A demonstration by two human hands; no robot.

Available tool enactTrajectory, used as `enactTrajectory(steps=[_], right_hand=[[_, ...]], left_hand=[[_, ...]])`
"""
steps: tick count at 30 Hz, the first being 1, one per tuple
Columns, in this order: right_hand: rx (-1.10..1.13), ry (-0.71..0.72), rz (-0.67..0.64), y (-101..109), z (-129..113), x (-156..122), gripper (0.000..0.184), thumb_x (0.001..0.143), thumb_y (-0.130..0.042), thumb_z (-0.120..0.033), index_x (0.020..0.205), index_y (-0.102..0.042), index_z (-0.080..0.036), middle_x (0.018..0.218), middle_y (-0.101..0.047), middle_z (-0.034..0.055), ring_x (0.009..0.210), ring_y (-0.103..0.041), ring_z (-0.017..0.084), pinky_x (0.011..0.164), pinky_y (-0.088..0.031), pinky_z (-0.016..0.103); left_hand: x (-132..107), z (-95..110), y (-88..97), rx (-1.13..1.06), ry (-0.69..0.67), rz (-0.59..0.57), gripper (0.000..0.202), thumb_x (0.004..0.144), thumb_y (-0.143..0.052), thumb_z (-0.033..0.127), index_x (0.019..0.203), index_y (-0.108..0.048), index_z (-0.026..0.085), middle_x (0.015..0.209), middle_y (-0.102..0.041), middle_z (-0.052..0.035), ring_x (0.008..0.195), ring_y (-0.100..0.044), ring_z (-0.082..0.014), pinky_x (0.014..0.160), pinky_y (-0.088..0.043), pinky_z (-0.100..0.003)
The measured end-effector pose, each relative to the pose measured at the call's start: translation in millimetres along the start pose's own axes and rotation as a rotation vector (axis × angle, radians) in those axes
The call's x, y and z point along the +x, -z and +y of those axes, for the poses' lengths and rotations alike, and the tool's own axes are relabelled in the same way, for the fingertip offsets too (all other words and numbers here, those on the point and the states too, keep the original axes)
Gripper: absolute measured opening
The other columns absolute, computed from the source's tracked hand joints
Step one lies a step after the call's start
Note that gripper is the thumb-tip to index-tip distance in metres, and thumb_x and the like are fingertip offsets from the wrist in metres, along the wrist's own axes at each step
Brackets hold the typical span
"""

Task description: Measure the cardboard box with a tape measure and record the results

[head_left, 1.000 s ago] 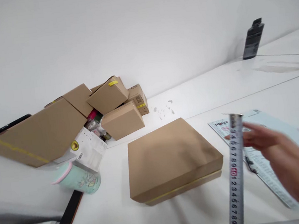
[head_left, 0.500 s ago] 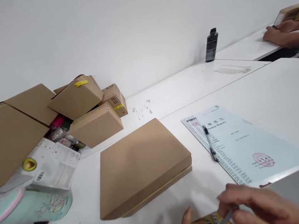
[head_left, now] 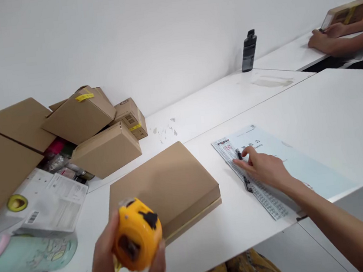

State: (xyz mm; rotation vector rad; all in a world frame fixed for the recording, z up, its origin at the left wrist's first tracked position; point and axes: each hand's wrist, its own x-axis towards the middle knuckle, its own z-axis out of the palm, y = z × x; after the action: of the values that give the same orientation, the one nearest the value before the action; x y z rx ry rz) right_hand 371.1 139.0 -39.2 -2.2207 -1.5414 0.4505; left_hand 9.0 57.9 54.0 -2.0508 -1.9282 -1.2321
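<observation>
A yellow and black tape measure [head_left: 137,237] is gripped between the thumb and fingers of my left hand [head_left: 113,261], raised over the near side of a closed flat cardboard box [head_left: 169,176]. My right hand [head_left: 265,165] reaches over a light-blue report booklet [head_left: 316,171] on the white table. Its fingertips are apart, at a pen [head_left: 247,184] that lies along the booklet's left side. The hand covers the pen's middle, so firm contact is hard to make out.
Several cardboard boxes [head_left: 107,148] are piled at the left, beside a white package [head_left: 60,197] and a mint-green bottle [head_left: 50,253]. A dark bottle [head_left: 249,52] stands near the wall. At the far right, another person's hands [head_left: 324,39] are by a box [head_left: 347,12].
My left hand has lifted the tape measure up and left from the table's near edge. My right hand has left it and moved forward to the pen on the booklet. The view shifted slightly.
</observation>
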Motion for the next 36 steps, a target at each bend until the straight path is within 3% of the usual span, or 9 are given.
enactTrajectory(steps=[4, 7, 13, 17, 20, 23, 26, 30, 36], right_hand=[[-0.009, 0.118, -0.082, -7, -1, 11, 0.028, 0.095, -0.048, -0.033, 0.116, -0.061, -0.02, 0.071, -0.07, 0.0048, 0.067, -0.064, 0.028, 0.058, -0.038, 0.035], [0.298, 0.128, -0.149, 2, 12, 10, 0.031, 0.097, -0.044, -0.032, 0.116, -0.066, -0.022, 0.071, -0.071, 0.0038, 0.07, -0.067, 0.026, 0.065, -0.047, 0.038], [1.1, 0.119, -0.086, 41, 46, -3, 0.041, 0.084, -0.076, -0.052, 0.116, -0.07, -0.027, 0.109, -0.08, 0.0095, 0.111, -0.071, 0.031, 0.092, -0.055, 0.046], [1.001, 0.078, 0.084, 38, 54, -8, 0.03, 0.085, -0.078, -0.052, 0.094, -0.064, -0.027, 0.078, -0.074, 0.002, 0.081, -0.069, 0.023, 0.077, -0.053, 0.039], [0.941, 0.048, 0.106, 25, 54, -5, 0.04, 0.097, -0.056, -0.062, 0.082, -0.058, -0.025, 0.058, -0.059, -0.0023, 0.061, -0.055, 0.018, 0.066, -0.047, 0.035], [1.032, 0.076, -0.033, 15, 54, 2, 0.05, 0.099, -0.043, -0.069, 0.103, -0.066, -0.025, 0.071, -0.068, 0.002, 0.072, -0.063, 0.021, 0.073, -0.051, 0.037], [1.03, 0.062, -0.148, 11, 55, 6, 0.049, 0.092, -0.059, -0.068, 0.112, -0.07, -0.025, 0.095, -0.074, 0.0065, 0.088, -0.067, 0.023, 0.078, -0.052, 0.037], [0.902, 0.026, -0.129, 8, 56, 5, 0.037, 0.089, -0.071, -0.059, 0.084, -0.067, -0.022, 0.072, -0.062, -0.0013, 0.067, -0.055, 0.015, 0.064, -0.045, 0.03], [0.914, -0.024, -0.104, 4, 51, 8, 0.04, 0.077, -0.082, -0.054, 0.09, -0.063, -0.022, 0.073, -0.061, -0.0016, 0.064, -0.055, 0.014, 0.059, -0.044, 0.029]], left_hand=[[37, -1, -19.0, 0.194, -0.15, 0.006, 0.061, 0.09, -0.064, 0.048, 0.144, -0.054, 0.021, 0.125, -0.071, -0.013, 0.108, -0.07, -0.0334, 0.091, -0.058, -0.046], [47, -11, -30.4, 0.234, -0.297, -0.001, 0.055, 0.093, -0.061, 0.046, 0.139, -0.058, 0.016, 0.119, -0.072, -0.016, 0.106, -0.069, -0.0335, 0.096, -0.055, -0.048], [12, 27, -45.6, 0.069, -0.442, 0.19, 0.062, 0.088, -0.07, 0.023, 0.147, -0.051, 0.023, 0.139, -0.064, -0.015, 0.13, -0.06, -0.0349, 0.107, -0.051, -0.051], [-37, 84, -98.0, -0.312, -0.8, -0.317, 0.048, 0.094, -0.059, 0.028, 0.14, -0.053, 0.015, 0.128, -0.073, -0.0113, 0.131, -0.062, -0.0261, 0.109, -0.054, -0.039], [-55, 115, -146.5, -0.259, -0.828, -0.696, 0.066, 0.1, -0.051, 0.052, 0.148, -0.047, 0.007, 0.156, -0.053, -0.017, 0.151, -0.04, -0.0306, 0.122, -0.042, -0.043], [-51, 130, -179.8, -0.135, -0.823, -0.955, 0.09, 0.099, -0.041, 0.067, 0.157, -0.033, -0.001, 0.167, -0.027, -0.0249, 0.157, -0.016, -0.0374, 0.128, -0.029, -0.054], [-42, 134, -195.2, -0.05, -0.825, -1.034, 0.098, 0.098, -0.033, 0.075, 0.158, -0.028, -0.002, 0.168, -0.019, -0.028, 0.157, -0.008, -0.0404, 0.128, -0.021, -0.061], [-41, 131, -202.4, -0.041, -0.859, -1.008, 0.101, 0.096, -0.028, 0.078, 0.159, -0.027, -0.001, 0.168, -0.021, -0.0288, 0.158, -0.009, -0.0407, 0.128, -0.018, -0.063], [-44, 125, -206.9, -0.066, -0.87, -0.983, 0.098, 0.097, -0.033, 0.075, 0.16, -0.024, 0.0, 0.168, -0.019, -0.03, 0.158, -0.006, -0.0401, 0.127, -0.02, -0.064]])
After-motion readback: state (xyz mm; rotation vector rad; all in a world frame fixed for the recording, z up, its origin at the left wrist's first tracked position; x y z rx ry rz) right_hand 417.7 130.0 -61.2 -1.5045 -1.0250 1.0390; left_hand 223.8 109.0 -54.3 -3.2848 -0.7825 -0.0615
